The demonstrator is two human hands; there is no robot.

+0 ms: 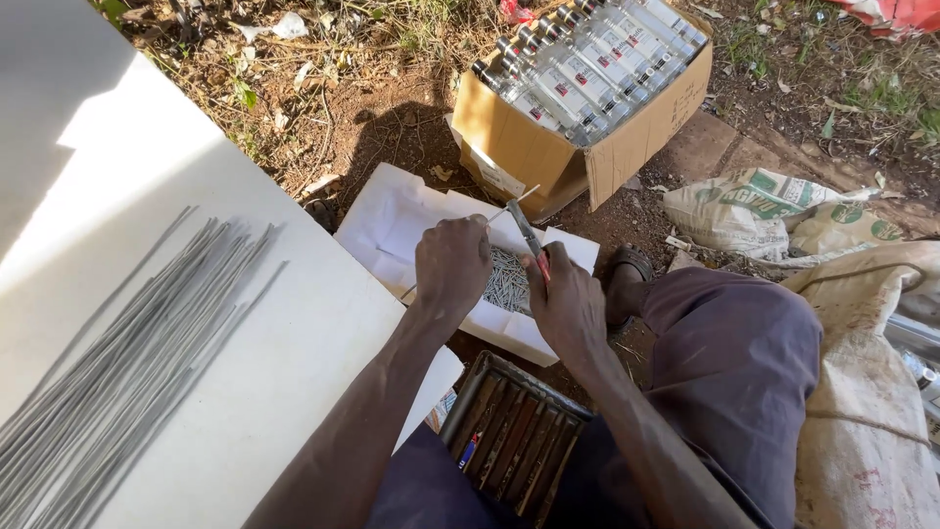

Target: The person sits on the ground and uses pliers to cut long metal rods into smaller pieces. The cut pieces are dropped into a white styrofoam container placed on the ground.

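Note:
My left hand [452, 264] is closed around a thin pale rod [513, 205] that sticks out up and to the right. My right hand [566, 302] grips pliers [526, 231] with red handles, their jaws at the rod. Both hands hover over a white sheet [392, 223] on the ground that carries a pile of short grey cut pieces [506, 282]. A bundle of long thin grey rods [137, 353] lies on a big white board [294, 333] to my left.
A cardboard box [548, 147] full of clear bottles stands behind the sheet. A dark metal tray [514, 436] with slots sits between my knees. Printed sacks [774, 211] lie at the right on bare red soil and dry grass.

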